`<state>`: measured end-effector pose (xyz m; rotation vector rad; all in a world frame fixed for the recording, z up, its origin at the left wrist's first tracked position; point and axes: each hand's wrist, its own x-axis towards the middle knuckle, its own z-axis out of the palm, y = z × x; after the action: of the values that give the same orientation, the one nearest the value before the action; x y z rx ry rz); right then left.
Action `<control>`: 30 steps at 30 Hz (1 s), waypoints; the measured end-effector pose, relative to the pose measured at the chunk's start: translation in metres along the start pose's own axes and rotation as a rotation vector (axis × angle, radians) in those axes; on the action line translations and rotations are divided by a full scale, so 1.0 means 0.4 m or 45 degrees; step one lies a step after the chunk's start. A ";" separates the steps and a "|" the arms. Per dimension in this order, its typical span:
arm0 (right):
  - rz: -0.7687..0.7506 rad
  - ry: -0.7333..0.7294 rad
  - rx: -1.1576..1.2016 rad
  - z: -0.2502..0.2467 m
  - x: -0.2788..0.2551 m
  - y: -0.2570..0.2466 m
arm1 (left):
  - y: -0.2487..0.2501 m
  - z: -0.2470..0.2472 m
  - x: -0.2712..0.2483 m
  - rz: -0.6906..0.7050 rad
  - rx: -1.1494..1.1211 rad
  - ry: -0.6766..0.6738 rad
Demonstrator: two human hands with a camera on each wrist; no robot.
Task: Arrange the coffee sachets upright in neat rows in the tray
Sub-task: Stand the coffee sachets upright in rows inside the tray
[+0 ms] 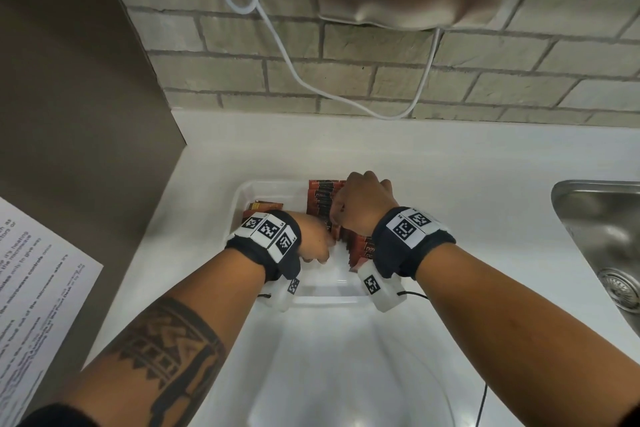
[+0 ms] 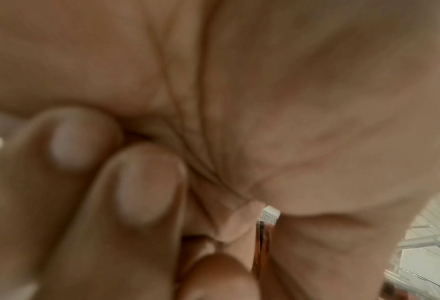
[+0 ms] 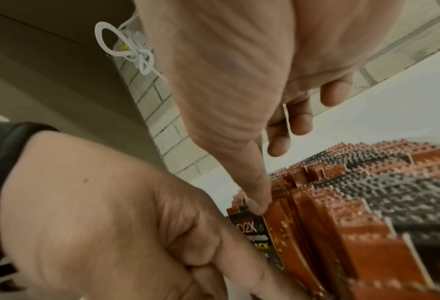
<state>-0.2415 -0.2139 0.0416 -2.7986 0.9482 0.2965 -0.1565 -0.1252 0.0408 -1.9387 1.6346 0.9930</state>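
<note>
A white tray (image 1: 242, 196) sits on the white counter. Red and black coffee sachets (image 1: 320, 198) stand upright in a packed row along its right side, their serrated tops (image 3: 367, 203) close up in the right wrist view. My left hand (image 1: 313, 239) pinches one black-faced sachet (image 3: 254, 233) at the near end of that row; its thin edge (image 2: 263, 243) shows between thumb and fingers. My right hand (image 1: 363, 198) hovers over the row. Its thumb (image 3: 257, 203) presses on that sachet's top, and its other fingers hang loosely curled and hold nothing.
A few loose sachets (image 1: 265, 206) lie flat in the tray's far left corner. A steel sink (image 1: 602, 236) is to the right. A brown panel (image 1: 69, 114) with a printed sheet (image 1: 34, 288) stands left. A white cable (image 1: 346, 97) hangs on the brick wall.
</note>
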 end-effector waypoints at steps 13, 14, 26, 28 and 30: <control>0.006 0.019 0.054 -0.011 0.002 0.009 | -0.008 0.001 0.007 0.004 -0.047 0.020; 0.004 0.021 0.060 -0.012 0.001 0.009 | -0.007 0.000 0.008 0.003 -0.053 0.024; -0.002 0.048 0.062 -0.027 -0.012 0.017 | -0.007 0.006 0.021 0.024 -0.007 0.008; -0.004 0.062 0.060 -0.032 -0.016 0.017 | -0.007 0.006 0.016 0.030 -0.014 0.013; -0.016 0.072 0.082 -0.041 -0.023 0.017 | -0.011 0.004 0.002 0.021 -0.045 0.037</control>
<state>-0.2506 -0.2178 0.0590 -2.7666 0.9349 0.1826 -0.1524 -0.1237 0.0387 -1.9749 1.6617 1.0112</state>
